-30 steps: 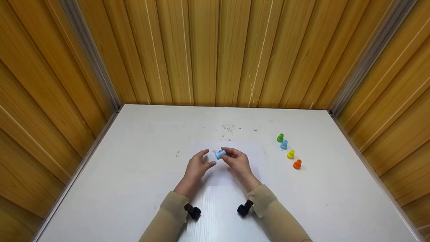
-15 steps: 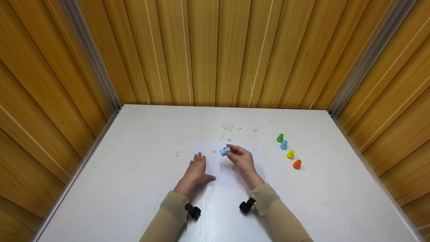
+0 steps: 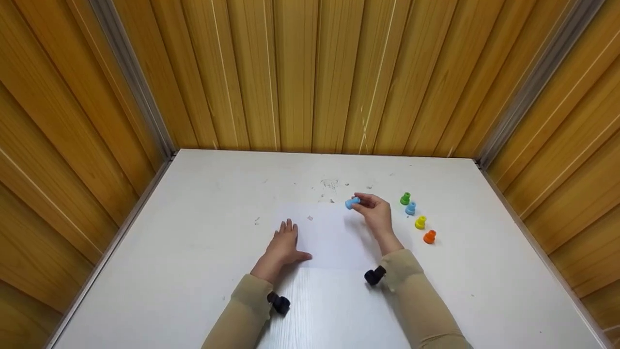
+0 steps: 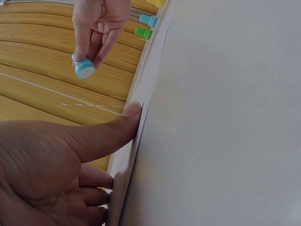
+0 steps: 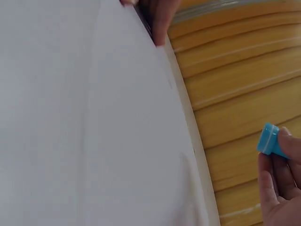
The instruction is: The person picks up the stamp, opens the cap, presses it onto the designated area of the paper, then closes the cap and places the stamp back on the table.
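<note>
My right hand (image 3: 379,213) pinches a light blue toy stamp (image 3: 352,202) between thumb and fingers, held above the paper's far right part. In the left wrist view the round end face of the stamp (image 4: 86,71) shows, pale with a faint pinkish pattern. Flat on the left side of a white paper sheet (image 3: 332,247) rests my left hand (image 3: 283,246), fingers straight and thumb spread to the right. A small faint mark (image 3: 310,218) shows near the paper's far left part, beyond the left thumb.
To the right, a slanting row of small stamps stands on the white table (image 3: 193,232): green (image 3: 405,198), light blue (image 3: 410,208), yellow (image 3: 420,222) and orange (image 3: 429,236). Dark scuffs (image 3: 329,184) mark the tabletop behind the paper. Wood-patterned walls (image 3: 295,77) enclose the table.
My left hand has come down from beside the stamp and flattened onto the paper. My right hand has moved right and farther away, carrying the blue stamp.
</note>
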A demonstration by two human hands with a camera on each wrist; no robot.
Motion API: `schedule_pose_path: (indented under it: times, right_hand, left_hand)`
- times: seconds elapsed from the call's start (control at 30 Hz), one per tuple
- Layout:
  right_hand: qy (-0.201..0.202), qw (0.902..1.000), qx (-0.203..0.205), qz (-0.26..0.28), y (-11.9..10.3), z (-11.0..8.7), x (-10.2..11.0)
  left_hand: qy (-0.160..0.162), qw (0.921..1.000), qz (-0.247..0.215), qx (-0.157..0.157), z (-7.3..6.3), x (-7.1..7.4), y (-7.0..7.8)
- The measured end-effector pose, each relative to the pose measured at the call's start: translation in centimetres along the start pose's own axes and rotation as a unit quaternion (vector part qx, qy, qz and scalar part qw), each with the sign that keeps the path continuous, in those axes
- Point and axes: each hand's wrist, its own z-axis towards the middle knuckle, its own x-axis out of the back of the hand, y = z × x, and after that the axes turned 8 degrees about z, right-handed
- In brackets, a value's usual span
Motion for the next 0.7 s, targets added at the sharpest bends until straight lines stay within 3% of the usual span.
schedule_pose_path:
  times: [0.33, 0.7]
  right_hand:
    - [0.054, 0.9868, -0.007, -0.152, -0.6, 4.8, 5.3]
    - [0.037, 0.9698, -0.033, -0.239, 0.7, 5.8, 6.5]
  left_hand:
    - [0.001, 1.0, -0.004, -0.002, -0.2, 0.0, -0.2]
    - [0.006, 1.0, -0.003, -0.003, -0.1, 0.0, -0.1]
